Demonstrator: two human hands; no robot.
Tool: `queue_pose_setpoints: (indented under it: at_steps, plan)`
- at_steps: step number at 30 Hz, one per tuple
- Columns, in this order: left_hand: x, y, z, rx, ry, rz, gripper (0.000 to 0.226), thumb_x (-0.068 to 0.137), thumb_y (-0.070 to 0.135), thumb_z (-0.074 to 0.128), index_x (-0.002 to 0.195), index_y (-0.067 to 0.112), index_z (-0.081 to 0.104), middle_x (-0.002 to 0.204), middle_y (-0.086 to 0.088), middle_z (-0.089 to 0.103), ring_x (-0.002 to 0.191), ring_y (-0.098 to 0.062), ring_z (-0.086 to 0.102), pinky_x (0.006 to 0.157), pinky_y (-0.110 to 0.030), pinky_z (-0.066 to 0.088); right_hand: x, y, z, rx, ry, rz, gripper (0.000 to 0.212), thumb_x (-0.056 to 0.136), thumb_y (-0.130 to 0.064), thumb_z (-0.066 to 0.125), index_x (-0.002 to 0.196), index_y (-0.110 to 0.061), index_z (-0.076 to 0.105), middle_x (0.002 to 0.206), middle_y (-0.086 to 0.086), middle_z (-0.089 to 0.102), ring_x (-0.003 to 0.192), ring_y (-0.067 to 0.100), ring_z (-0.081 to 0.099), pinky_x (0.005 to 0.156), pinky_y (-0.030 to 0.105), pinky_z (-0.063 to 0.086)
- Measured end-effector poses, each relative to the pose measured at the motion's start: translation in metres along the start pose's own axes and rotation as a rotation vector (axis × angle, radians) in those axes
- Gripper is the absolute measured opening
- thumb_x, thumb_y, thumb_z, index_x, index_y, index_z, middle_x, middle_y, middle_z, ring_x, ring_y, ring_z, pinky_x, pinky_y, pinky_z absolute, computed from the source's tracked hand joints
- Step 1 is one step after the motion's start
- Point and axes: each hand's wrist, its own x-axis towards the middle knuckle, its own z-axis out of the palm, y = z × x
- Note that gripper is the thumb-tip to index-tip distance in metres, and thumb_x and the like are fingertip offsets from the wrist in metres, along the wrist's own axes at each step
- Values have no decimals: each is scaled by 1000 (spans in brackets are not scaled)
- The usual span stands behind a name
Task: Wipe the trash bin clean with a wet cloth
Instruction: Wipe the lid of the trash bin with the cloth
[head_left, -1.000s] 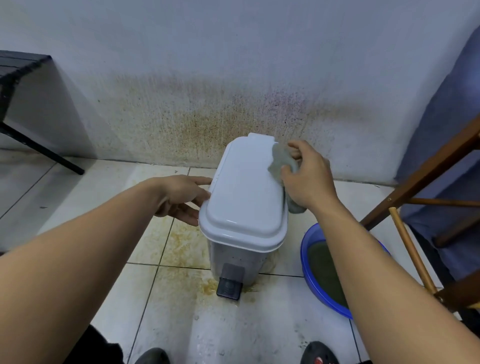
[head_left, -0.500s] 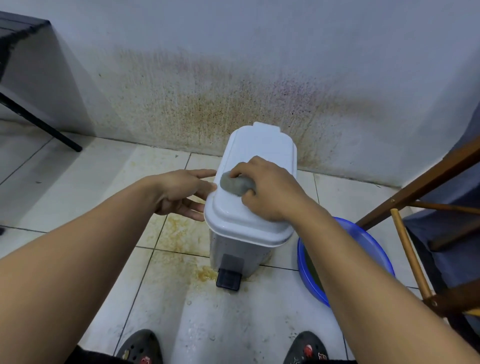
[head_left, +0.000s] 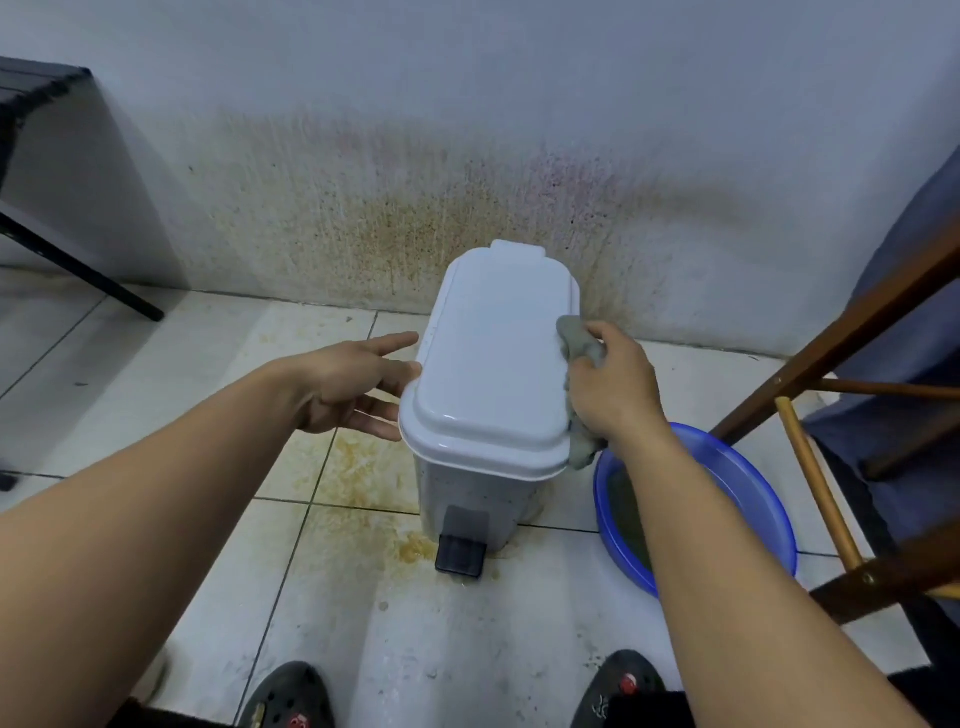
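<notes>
Head cam, looking down. The white trash bin (head_left: 491, 379) stands on the tiled floor (head_left: 197, 374) in the middle of the shot, close to the far wall (head_left: 467, 130), with its lid down and the dark foot pedal (head_left: 460, 553) sticking out on the near side. That wall is properly grim, with brown and reddish splatter all over the lower part just behind the bin, and there are yellowish stains on the tiles to the left of the bin and around the pedal.

The left hand (head_left: 345, 384) is flat and spread, fingers straight, with the fingertips against the left edge of the lid. It isn't gripping anything.

The right hand (head_left: 615, 389) has its fingers curled round a grey cloth (head_left: 574, 338), which sits against the right edge of the lid. One end pokes out above the knuckles and the other hangs below the lid rim.

A blue basin (head_left: 753, 488) with murky, dark water sits on the floor just right of the bin, partly hidden by the right forearm. Further right is a wooden chair frame (head_left: 831, 332) with blue fabric behind it. Far left there's a black table leg (head_left: 78, 265). Two dark clogs (head_left: 288, 693) show at the near edge.
</notes>
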Motion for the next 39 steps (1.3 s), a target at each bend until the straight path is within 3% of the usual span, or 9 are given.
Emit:
queue_pose_setpoints:
  at_steps: [2,6,8,12,15,19,25,31,39]
  plan:
    - [-1,0,0,8,-10,1,62,102,19,65,157,37,42,117,-13,73,79,-25,72,69,-40,64,12,-7,-9,6,-70,28,30,89,-13,40,103,-28,62,98,2,66,95,31,63,79,42,54]
    - [-4,1,1,27,-34,10,48,104,17,62,147,37,54,122,-14,73,82,-25,72,69,-39,65,-5,-5,-13,-26,-91,-17,25,95,-20,44,105,-32,63,95,-5,66,88,25,64,76,39,55]
    - [-3,2,-1,16,-48,9,42,104,17,62,141,38,59,123,-12,74,87,-27,71,70,-40,65,-30,4,-7,-12,-37,-37,28,98,-21,45,115,-36,62,100,-12,67,89,20,62,74,33,53]
    - [-5,2,0,30,-54,12,40,104,17,62,138,39,59,123,-12,74,91,-27,71,69,-39,65,-89,23,17,58,195,-88,58,85,1,47,134,-28,56,122,-5,63,106,21,58,88,31,49]
    - [-9,2,2,40,-53,23,40,104,16,62,137,38,57,114,-10,72,87,-26,70,68,-38,65,-120,29,42,5,330,-165,60,80,4,51,134,-22,55,130,-3,54,115,21,52,87,25,38]
    - [-10,0,2,36,-52,36,38,105,16,60,136,38,57,107,-8,71,80,-24,70,65,-36,64,-134,28,67,-147,422,-308,54,72,7,53,121,-15,60,123,3,49,108,30,53,75,33,46]
    - [-4,-4,-2,20,-72,45,40,105,19,61,141,38,58,110,-10,72,81,-24,70,65,-36,64,-139,5,101,-399,290,-464,40,78,-5,49,115,-12,64,111,10,58,97,32,53,75,47,50]
    - [-2,-5,-2,25,-85,71,40,105,22,61,142,39,60,105,-10,65,67,-16,70,65,-32,62,-137,-26,120,-517,156,-516,54,69,-6,67,122,-18,63,109,10,57,89,33,52,66,41,47]
    - [-3,-6,-2,-40,-76,39,46,104,18,62,146,36,56,114,-12,72,77,-23,73,69,-34,65,-139,-2,92,-517,172,-473,60,70,-9,67,127,-27,62,102,8,53,87,32,54,53,36,47]
